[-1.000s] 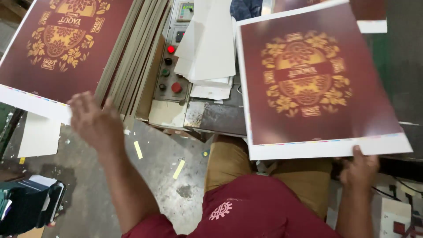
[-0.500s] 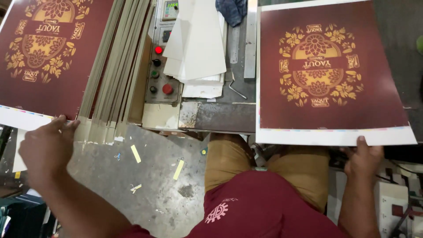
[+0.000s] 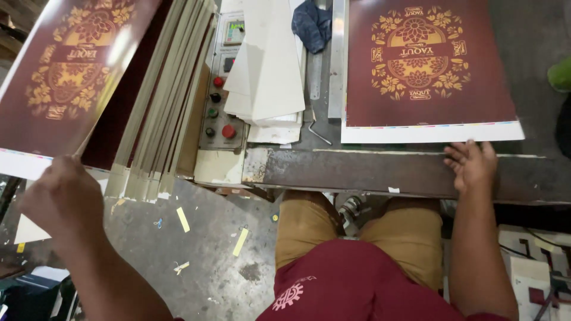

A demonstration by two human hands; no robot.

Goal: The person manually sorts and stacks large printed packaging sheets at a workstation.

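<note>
The left hand (image 3: 59, 199) now lifts a glossy maroon-and-gold printed sheet (image 3: 65, 77), apparently pinching its white edge. The right hand (image 3: 473, 163), fingers spread, has laid the matching flat sheet (image 3: 425, 65) on the steel tabletop (image 3: 386, 169).

Left: our left hand (image 3: 59, 199) at the near edge of a lifted printed sheet (image 3: 65, 77), above a slanted stack of boards (image 3: 157, 113). Centre: control panel (image 3: 223, 95), with loose sheets (image 3: 267, 65) on its right side and a cloth (image 3: 312, 24) behind them. Right: second printed sheet (image 3: 425, 71) flat on the machine table (image 3: 369, 169), our right hand (image 3: 473, 163) at its near edge.
</note>
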